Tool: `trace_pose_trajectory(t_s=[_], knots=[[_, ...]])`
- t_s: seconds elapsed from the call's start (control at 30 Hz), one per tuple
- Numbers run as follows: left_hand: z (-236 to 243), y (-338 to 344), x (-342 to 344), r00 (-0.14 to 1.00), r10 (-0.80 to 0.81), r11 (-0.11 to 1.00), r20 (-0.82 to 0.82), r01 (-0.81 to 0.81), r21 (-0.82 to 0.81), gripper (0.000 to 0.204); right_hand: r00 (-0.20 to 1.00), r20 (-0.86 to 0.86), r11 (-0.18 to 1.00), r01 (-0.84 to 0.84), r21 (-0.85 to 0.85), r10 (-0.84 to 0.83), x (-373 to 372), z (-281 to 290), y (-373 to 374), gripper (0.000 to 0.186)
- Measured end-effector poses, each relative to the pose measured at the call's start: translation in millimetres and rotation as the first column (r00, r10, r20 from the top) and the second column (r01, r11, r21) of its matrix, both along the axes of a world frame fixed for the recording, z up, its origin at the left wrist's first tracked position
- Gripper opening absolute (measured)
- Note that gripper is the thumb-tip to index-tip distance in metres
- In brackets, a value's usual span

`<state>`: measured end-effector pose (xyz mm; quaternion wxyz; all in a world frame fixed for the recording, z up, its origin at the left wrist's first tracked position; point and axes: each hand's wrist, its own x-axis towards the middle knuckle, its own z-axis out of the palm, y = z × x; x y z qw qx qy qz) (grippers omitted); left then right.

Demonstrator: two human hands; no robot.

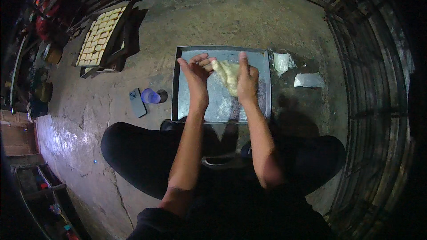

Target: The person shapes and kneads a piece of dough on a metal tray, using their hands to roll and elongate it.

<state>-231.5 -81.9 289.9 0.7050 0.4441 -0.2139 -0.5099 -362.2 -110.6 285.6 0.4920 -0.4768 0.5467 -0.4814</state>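
A pale, stretched lump of dough (pixel 227 76) hangs above a shallow metal tray (pixel 175 93) on the floor between my bent legs. My right hand (pixel 247 82) grips the dough's right side, thumb pointing up. Beside the dough's upper left end is my left hand (pixel 195 74), open with thumb and fingers apart. Whether its fingertips touch the dough I cannot tell. White smears that look like flour mark the tray's base.
Right of the tray lie an opened bag of white powder (pixel 281 63) and a white packet (pixel 309 80). Left of it are a phone (pixel 138 103) and a purple cup (pixel 150 96). A rack of pale dough pieces (pixel 101 36) stands farther left. Slatted racks (pixel 378 115) line the right side.
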Motion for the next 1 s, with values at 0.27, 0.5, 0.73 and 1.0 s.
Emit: trace_pose_trajectory(t_s=[0.27,0.5,0.73,1.0], knots=[[-8.1,-4.3,-44.6,0.968,0.016,0.990,0.251,-0.051,0.130,0.038,0.955,-0.286,0.978,0.018,-0.207,-0.078,13.6,-1.3,9.5,0.059],[-46.2,-31.7,4.7,0.980,0.038,0.974,-0.194,0.007,0.225,0.036,0.889,-0.453,0.923,-0.226,-0.311,0.065,29.6,-0.7,18.2,0.049],[6.7,-86.7,35.9,0.966,-0.106,0.978,-0.234,0.144,0.153,0.032,0.887,-0.459,0.868,-0.256,-0.425,0.037,30.4,36.1,2.1,0.048],[53.4,-77.6,41.2,0.982,-0.134,0.983,-0.131,0.149,0.111,0.032,0.882,-0.470,0.772,-0.313,-0.553,0.021,11.1,64.4,8.6,0.046]])
